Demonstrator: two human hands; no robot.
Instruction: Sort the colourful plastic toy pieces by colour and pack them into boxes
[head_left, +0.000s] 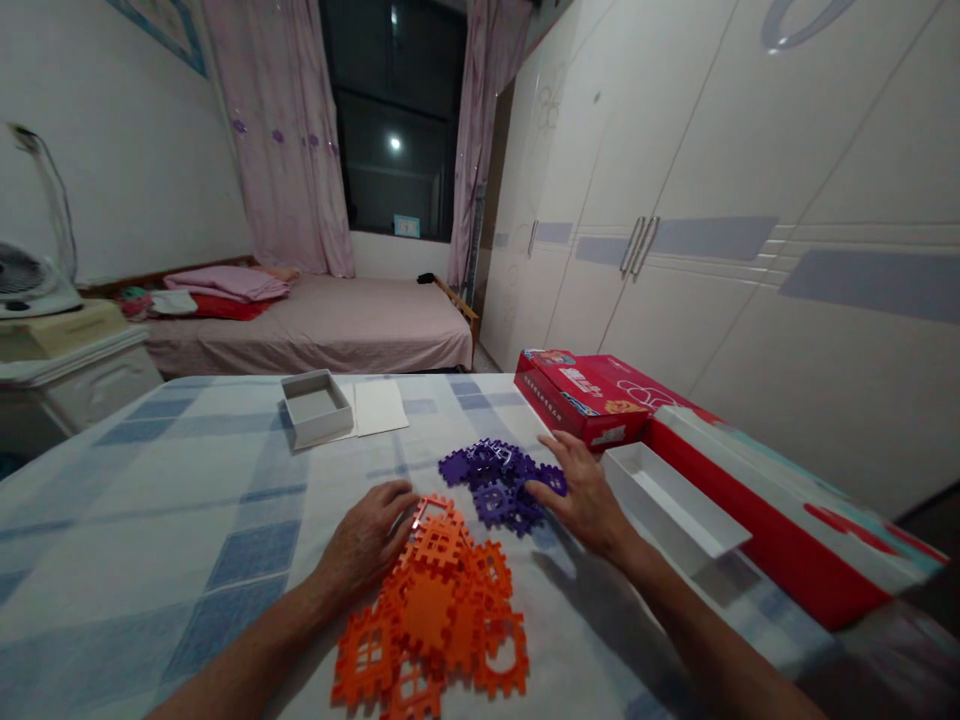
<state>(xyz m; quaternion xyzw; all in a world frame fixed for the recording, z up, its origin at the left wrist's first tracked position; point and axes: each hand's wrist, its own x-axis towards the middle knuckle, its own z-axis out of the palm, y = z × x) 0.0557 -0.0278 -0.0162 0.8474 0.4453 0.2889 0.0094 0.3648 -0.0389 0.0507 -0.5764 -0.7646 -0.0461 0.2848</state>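
Orange interlocking plastic tiles (429, 608) with toothed edges lie in a heap at the front middle of the table. Some have window-like or round cut-outs. My left hand (367, 530) rests at the heap's upper left side, fingers loosely bent and thumb against the edge of the tiles, gripping nothing that I can see. Farther back is a smaller heap of purple interlocking tiles (495, 485). At its right side my right hand (583, 495) is open, with the thumb and fingers spread and the thumb tip at a purple tile.
A grey open box (318, 408) stands at the back left beside white card (381, 408). To the right are a red box (574, 390), a white open tray (667, 500) and a long red-and-white box (787, 520). A checked cloth (247, 555) covers the table.
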